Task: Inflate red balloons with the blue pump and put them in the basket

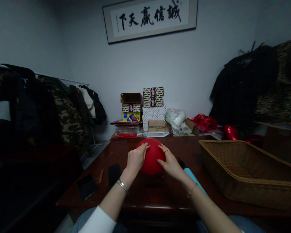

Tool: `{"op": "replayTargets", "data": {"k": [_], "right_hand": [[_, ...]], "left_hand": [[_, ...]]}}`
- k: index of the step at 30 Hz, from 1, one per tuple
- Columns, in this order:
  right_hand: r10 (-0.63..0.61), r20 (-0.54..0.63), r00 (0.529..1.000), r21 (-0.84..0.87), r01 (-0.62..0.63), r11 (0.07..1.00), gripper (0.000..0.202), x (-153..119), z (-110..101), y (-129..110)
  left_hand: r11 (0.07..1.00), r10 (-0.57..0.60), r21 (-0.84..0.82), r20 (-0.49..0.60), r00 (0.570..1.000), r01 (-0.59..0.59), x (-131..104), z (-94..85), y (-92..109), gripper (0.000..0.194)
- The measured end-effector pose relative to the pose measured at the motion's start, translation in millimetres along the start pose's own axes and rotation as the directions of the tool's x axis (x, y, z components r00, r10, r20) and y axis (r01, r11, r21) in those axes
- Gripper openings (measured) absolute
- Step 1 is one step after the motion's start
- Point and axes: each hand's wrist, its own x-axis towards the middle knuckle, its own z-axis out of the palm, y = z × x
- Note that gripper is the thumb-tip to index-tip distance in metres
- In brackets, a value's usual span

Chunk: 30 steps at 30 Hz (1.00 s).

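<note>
Red balloon (150, 157) held just above the dark wooden worktop (145, 194), at its middle, cupped between both hands. Left hand (136, 158) spread on the balloon's left flank, fingers curved over the top; right hand (170, 163), ring on one finger, pressed flat against the right flank. Neither hand closed tight, both shaped to the curve.

Likely very light, soft and springy; skin thin, smooth and a little slippery, easily burst by a nail, the ring or a sharp edge. Best taken as now: broad palms on opposite sides, gentle even pressure, no pinching. Neck or knot not visible from this view.

Large wicker basket (244, 168) on the right of the worktop, near the right forearm; inside looks bare as far as seen, though its near part is hidden behind the rim. Light blue object (191, 176) partly hidden under the right wrist, kind unclear. Two dark phones (87, 187) and something small and red lying near left.

Far edge against the wall: stacked patterned boxes (153, 103), one open brown carton (131, 97) on top at left, contents out of sight; small cardboard box (156, 125) below; clear plastic bags (175, 117); red bags (205, 122); shiny red foil balloon (231, 132) far right. Coats hanging left and right, framed calligraphy (150, 17) above.
</note>
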Motion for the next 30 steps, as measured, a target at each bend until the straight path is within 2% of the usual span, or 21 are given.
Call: {"op": "replayTargets", "data": {"k": [2,5,8,10,11,14,16,17,19,21,24,26,28,30], "right_hand": [[0.005,-0.018,1.000,-0.029,-0.006,1.000,0.077,-4,13,0],[0.007,0.010,1.000,-0.109,-0.006,0.994,0.100,-8,27,-4],[0.031,-0.121,0.992,-0.274,-0.063,0.960,0.112,-5,32,-6],[0.035,-0.207,0.978,-0.298,-0.097,0.950,0.111,0,30,-3],[0.036,-0.205,0.978,-0.272,-0.092,0.958,0.112,3,29,-1],[0.014,-0.072,0.997,-0.100,-0.022,0.995,0.117,7,23,4],[-0.023,0.017,1.000,0.039,0.022,0.999,0.120,7,20,7],[-0.036,0.049,0.998,0.097,0.031,0.995,0.119,6,19,8],[-0.029,0.103,0.994,0.165,0.011,0.986,0.118,4,18,11],[0.009,0.151,0.988,0.181,-0.037,0.983,0.118,1,19,19],[0.051,0.210,0.976,0.157,-0.086,0.984,0.108,-2,19,40],[0.084,0.222,0.971,0.126,-0.114,0.985,0.086,-4,18,60],[0.139,0.191,0.972,0.063,-0.154,0.986,0.061,-6,16,82],[0.205,0.137,0.969,-0.035,-0.202,0.979,0.049,-9,14,103]], "left_hand": [[0.995,-0.084,0.050,-0.029,0.996,0.085,0,0.0,1,0.041],[0.991,-0.120,0.059,-0.033,0.992,0.122,0,-3.8,6,0.040],[0.997,-0.073,0.040,0.033,0.997,0.071,-2,-9.7,12,0.037],[0.999,-0.029,0.032,0.075,0.997,0.027,-3,-11.6,13,0.035],[1.000,-0.004,0.019,0.082,0.997,0.003,-3,-11.2,12,0.034],[0.983,0.158,-0.104,0.054,0.986,-0.152,0,-4.9,4,0.031],[0.923,0.334,-0.211,0.019,0.942,-0.323,3,1.9,-4,0.029],[0.896,0.386,-0.244,0.015,0.922,-0.371,3,5.4,-7,0.028],[0.872,0.431,-0.275,0.039,0.902,-0.404,2,11.6,-13,0.028],[0.885,0.419,-0.267,0.095,0.903,-0.382,-2,16.3,-17,0.027],[0.920,0.359,-0.232,0.181,0.916,-0.315,-11,22.4,-21,0.025],[0.934,0.323,-0.227,0.215,0.922,-0.274,-17,26.5,-23,0.026],[0.941,0.296,-0.237,0.224,0.929,-0.242,-21,30.6,-25,0.026],[0.942,0.279,-0.249,0.212,0.936,-0.225,-24,34.5,-26,0.028]]}}
